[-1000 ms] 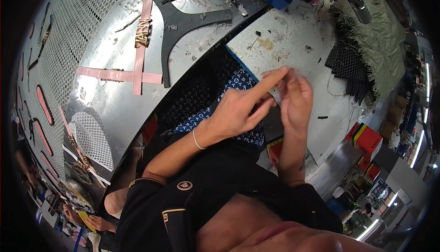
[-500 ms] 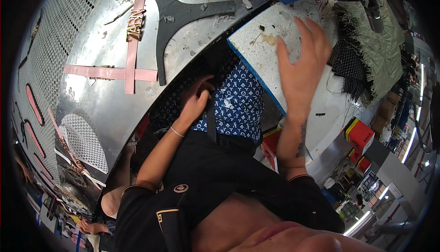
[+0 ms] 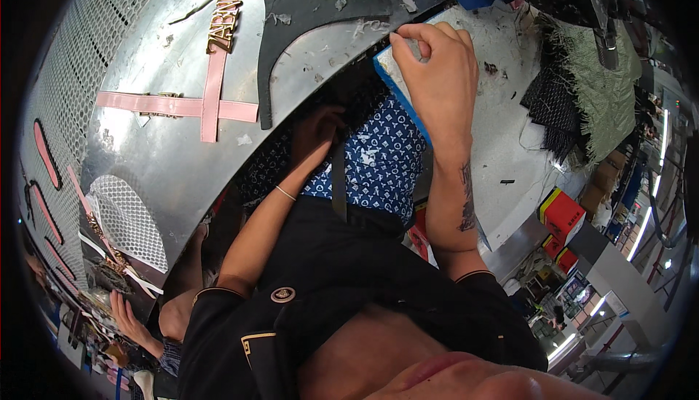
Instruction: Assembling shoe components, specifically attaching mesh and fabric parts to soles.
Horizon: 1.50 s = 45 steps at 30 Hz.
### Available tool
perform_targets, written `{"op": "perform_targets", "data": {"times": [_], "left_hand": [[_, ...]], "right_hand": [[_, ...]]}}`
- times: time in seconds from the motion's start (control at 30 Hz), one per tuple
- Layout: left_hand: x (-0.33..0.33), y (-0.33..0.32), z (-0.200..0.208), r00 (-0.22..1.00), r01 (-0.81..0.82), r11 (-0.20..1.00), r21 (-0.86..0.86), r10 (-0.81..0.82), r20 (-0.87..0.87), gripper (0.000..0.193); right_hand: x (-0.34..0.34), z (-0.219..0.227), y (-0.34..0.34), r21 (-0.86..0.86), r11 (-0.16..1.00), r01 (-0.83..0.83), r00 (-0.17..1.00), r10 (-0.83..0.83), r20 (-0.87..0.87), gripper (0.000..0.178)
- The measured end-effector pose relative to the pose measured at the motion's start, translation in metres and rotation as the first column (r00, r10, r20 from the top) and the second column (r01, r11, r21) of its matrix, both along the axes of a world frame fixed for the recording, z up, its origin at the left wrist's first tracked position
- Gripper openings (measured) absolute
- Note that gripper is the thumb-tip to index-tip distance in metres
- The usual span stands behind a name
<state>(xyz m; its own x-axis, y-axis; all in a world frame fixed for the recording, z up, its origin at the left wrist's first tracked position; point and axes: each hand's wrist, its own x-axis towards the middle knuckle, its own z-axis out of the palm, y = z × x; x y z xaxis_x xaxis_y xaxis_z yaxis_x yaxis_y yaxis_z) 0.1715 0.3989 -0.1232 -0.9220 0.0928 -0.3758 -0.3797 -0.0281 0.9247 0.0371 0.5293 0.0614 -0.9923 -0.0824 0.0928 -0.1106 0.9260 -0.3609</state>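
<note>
My left hand [image 3: 313, 134] is low in the shadow under the metal table's edge, in front of the blue patterned cloth [image 3: 378, 156] on my lap. Its thumb and forefinger stand apart, and I see nothing between them. Over the corner of the white board with a blue edge [image 3: 502, 181], my right hand [image 3: 440, 72] has its fingers curled and the thumb pressed toward them. Whatever it may pinch is hidden. A dark strap [image 3: 338, 181] hangs down over the patterned cloth beside my left hand.
On the metal table [image 3: 175, 189] lie crossed pink straps [image 3: 211, 94] with gold metal ornaments, a black branching piece [image 3: 280, 29] and a white mesh piece [image 3: 127, 218]. Frayed black mesh and green woven fabric [image 3: 597, 94] sit at right. Another person's hand [image 3: 135, 323] shows at lower left.
My right hand has moved left to the board's corner, and its spread fingers have curled in. My left hand has shifted slightly. Another person's hand at lower left has risen.
</note>
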Motion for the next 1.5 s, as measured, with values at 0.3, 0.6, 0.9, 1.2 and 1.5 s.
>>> {"op": "perform_targets", "data": {"times": [0.3, 0.6, 0.9, 1.2, 1.5], "left_hand": [[0.001, 0.002, -0.008, 1.000, -0.020, 0.997, 0.076, 0.020, -0.006, 0.033], [-0.002, 0.002, -0.006, 0.999, -0.004, 0.999, 0.032, 0.002, 0.043, 0.032], [0.000, 0.003, -0.006, 0.995, -0.049, 0.995, 0.086, 0.041, 0.087, 0.032], [-0.002, 0.003, -0.006, 0.998, -0.018, 0.999, 0.039, 0.015, 0.059, 0.033], [-0.002, 0.002, -0.010, 0.997, -0.037, 0.996, 0.079, 0.031, 0.073, 0.032]], "right_hand": [[-0.016, -0.003, 0.013, -0.283, 0.949, 0.141, 0.955, -0.056, 0.291, 0.017], [-0.014, -0.017, 0.019, -0.307, 0.952, 0.003, 0.994, 0.032, 0.107, 0.015], [-0.008, -0.008, 0.030, -0.897, 0.411, 0.164, 0.970, 0.100, 0.223, 0.010], [0.003, -0.011, 0.033, -0.486, 0.873, -0.033, 0.998, 0.058, 0.036, 0.018], [0.008, -0.015, 0.004, -0.004, 0.993, -0.115, 0.984, 0.114, -0.135, 0.016]]}}
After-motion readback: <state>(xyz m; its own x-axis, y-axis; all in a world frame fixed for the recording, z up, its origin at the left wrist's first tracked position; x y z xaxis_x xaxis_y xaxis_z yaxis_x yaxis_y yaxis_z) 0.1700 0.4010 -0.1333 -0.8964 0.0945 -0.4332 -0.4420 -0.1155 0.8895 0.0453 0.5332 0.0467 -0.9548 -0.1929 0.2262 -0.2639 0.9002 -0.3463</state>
